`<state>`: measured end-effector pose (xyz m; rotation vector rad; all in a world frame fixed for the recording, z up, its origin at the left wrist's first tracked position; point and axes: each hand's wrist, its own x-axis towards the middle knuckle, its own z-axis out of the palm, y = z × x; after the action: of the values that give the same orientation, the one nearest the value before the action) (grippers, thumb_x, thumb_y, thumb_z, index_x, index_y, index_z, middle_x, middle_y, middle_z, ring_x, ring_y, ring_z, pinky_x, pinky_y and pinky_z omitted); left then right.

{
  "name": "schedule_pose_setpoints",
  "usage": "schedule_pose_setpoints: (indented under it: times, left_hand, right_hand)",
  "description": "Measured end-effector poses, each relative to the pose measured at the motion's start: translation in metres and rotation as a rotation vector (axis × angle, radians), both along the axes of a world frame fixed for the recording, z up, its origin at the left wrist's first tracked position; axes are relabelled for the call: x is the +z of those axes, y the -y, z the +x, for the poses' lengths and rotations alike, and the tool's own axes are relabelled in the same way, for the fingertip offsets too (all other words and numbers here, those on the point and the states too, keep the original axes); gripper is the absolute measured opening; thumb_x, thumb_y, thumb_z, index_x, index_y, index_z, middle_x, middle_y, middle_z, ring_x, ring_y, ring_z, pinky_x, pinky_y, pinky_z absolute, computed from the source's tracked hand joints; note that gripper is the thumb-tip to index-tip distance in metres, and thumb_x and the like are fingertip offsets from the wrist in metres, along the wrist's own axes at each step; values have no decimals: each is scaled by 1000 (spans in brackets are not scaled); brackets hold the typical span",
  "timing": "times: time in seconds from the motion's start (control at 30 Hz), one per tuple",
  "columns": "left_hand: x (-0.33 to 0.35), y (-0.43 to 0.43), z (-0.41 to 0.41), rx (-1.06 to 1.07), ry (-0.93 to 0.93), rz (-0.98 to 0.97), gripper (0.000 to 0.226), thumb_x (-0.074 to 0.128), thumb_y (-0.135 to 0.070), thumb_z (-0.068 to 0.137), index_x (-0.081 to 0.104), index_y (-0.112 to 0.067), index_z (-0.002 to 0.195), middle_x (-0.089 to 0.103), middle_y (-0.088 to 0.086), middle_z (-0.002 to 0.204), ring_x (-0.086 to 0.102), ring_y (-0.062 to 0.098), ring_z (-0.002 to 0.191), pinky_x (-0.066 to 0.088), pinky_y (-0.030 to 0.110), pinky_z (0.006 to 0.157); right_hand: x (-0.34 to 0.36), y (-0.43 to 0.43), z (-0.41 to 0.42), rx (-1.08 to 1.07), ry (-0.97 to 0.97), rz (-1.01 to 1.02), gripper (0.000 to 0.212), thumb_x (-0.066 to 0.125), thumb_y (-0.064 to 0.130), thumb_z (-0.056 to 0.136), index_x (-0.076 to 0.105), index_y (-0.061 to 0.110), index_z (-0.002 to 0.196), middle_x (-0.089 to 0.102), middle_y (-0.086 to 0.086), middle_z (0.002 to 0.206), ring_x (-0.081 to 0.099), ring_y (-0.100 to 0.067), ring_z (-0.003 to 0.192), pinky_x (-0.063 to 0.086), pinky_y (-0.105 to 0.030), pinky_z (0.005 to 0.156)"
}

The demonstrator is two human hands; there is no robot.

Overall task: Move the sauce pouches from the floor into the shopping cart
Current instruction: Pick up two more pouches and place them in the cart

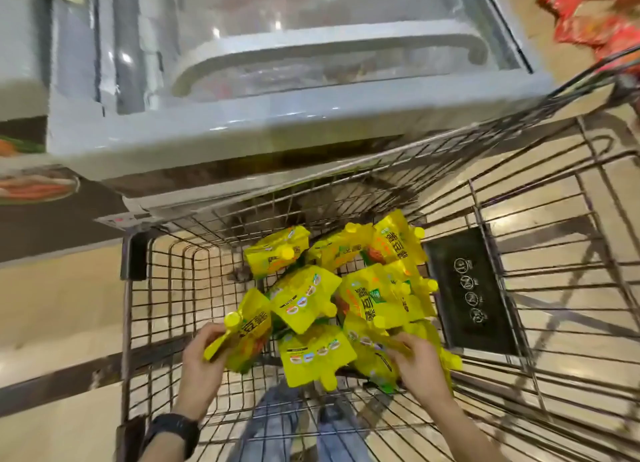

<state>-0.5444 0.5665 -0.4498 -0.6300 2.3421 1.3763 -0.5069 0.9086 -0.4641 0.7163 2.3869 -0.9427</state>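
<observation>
Bottom left of the frame, your left hand (202,361) (black watch (175,427) on its wrist) curls its fingers round a tilted yellow spouted sauce pouch (247,337) inside the wire shopping cart (126,323). Bottom right of centre, your right hand (420,368) curls its fingers over a second pouch (367,344). Beyond, mid-frame, the other pouches (304,295) lie heaped in the cart. A glass-topped chest freezer (277,125) fills the top.
</observation>
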Motion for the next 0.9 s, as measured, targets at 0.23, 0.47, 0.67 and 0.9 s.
schedule_pose_setpoints:
  times: [0.23, 0.47, 0.67, 0.9]
  left_hand:
    - [13, -16, -6, -113, 116, -41, 36, 77, -50, 57, 68, -49, 91, 73, -18, 95, 65, -2, 93, 48, 23, 79]
    - [32, -32, 20, -157, 144, -358, 38, 76, -19, 84, 66, -37, 116, 75, -1, 107, 69, 22, 97, 52, 31, 79]
    - [65, -50, 39, -170, 112, -408, 44, 71, -40, 86, 61, -29, 128, 73, 3, 116, 69, 28, 104, 55, 37, 83]
    - [141, -18, 59, -94, 7, -587, 55, 62, -49, 91, 47, -32, 141, 63, -1, 134, 62, 23, 117, 52, 34, 92]
  right_hand:
    - [-1, -15, 4, 339, 278, 114, 17, 66, 37, 76, 68, 24, 87, 73, -3, 94, 67, -27, 97, 49, -32, 73]
    - [8, -31, -2, 544, 307, 5, 35, 64, 37, 76, 66, 24, 109, 71, -4, 110, 64, -25, 105, 43, -27, 74]
    - [49, -30, -24, 644, 257, 68, 53, 67, 46, 71, 58, 24, 118, 67, 2, 114, 63, -22, 104, 47, -30, 77]
    - [135, 39, -66, 646, -120, 89, 61, 64, 29, 83, 44, 20, 139, 49, -6, 139, 55, -27, 122, 47, -35, 95]
